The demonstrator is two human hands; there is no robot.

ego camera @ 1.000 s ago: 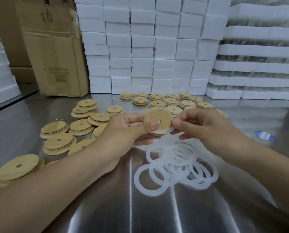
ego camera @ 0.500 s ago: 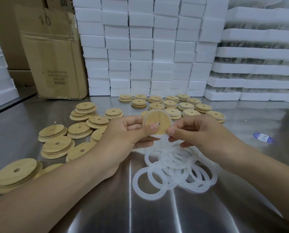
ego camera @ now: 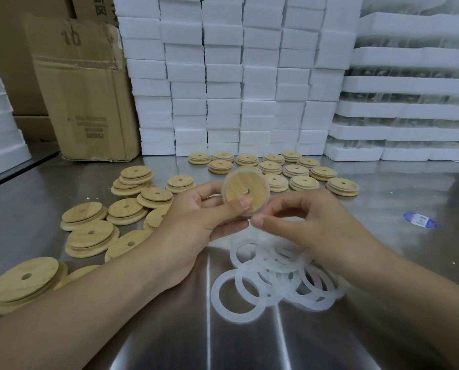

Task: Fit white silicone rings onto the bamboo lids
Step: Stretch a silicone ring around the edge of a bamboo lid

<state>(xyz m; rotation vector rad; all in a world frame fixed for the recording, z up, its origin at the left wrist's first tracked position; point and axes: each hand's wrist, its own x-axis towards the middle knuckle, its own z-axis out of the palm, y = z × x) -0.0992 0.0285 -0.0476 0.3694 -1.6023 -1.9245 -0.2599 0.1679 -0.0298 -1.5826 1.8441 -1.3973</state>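
On the far left stands a big brown cardboard box point(ego camera: 84, 89). In front of it, flat round bamboo lids point(ego camera: 89, 236) lie in small piles on the shiny steel desk point(ego camera: 383, 263). They sit close to the left arm, so I think they are the ones waiting for a ring.

The left hand point(ego camera: 196, 217) holds up one round bamboo lid with a small hole point(ego camera: 245, 192). Its fingers curl behind the lid and its thumb presses on the front. The lid is tipped toward the person, likely so they can see its edge all the way round.

A thin white silicone ring point(ego camera: 223, 188) sits around that lid's edge. It looks on at the top and the left side. The bottom is blurry.

The right hand point(ego camera: 311, 225) is curled, not spread. Its thumb and first finger come together at the bottom edge of the lid. It looks like they pinch the ring there to push the last bit on.

Just below the hands, a heap of loose white silicone rings point(ego camera: 276, 279) lies on the desk, near enough to grab the next one.

Farther back and to the right, more bamboo lids in neat rows point(ego camera: 303, 182) sit before stacked white foam blocks point(ego camera: 223, 76). These are probably done. A small blue sticker point(ego camera: 420, 220) lies at the far right.
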